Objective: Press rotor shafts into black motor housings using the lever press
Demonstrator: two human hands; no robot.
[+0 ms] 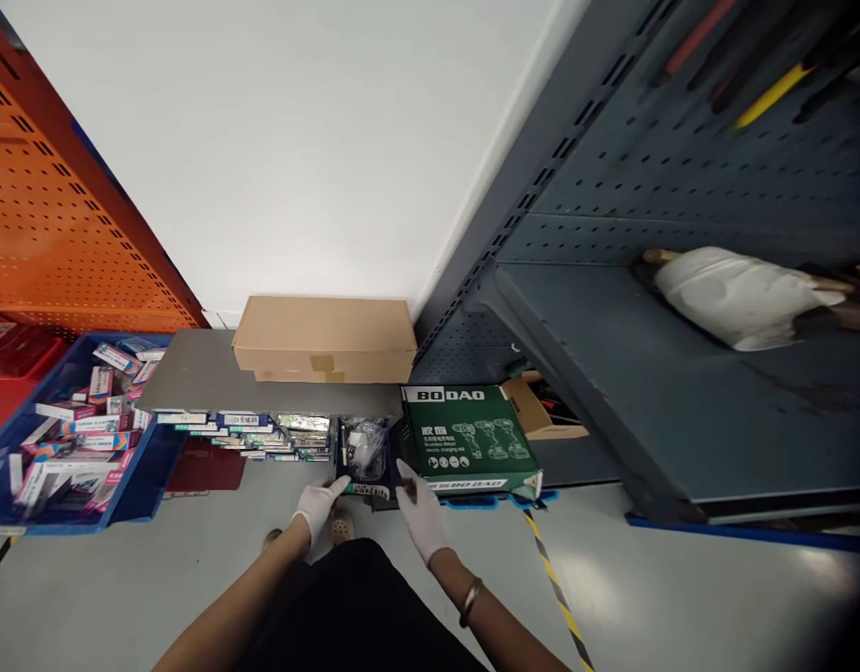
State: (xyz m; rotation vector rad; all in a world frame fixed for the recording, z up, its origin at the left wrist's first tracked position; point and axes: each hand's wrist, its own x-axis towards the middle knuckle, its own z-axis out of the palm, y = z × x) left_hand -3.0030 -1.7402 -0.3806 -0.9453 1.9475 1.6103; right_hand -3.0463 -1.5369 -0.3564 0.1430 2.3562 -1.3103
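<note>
A small dark drawer [344, 459] is pulled out from under a grey top, with a label along its front. In it lie a clear plastic bag [368, 450] and white pieces too small to make out. My left hand [316, 506], in a white glove, is closed at the drawer's front left corner, its fingertips on the edge. My right hand [422, 518], also gloved, is just right of the drawer, in front of a green power-tool box [472, 434]. Its thumb and fingers are apart, with a dark gap between them. Whether it touches the drawer or box, I cannot tell.
Several labelled drawers [244, 420] sit left of the open one, under the grey top [191, 369]. A cardboard box [324, 327] rests on it. At left is a blue bin [146, 476] of small boxes; at right, a grey shelf [598, 373] juts out.
</note>
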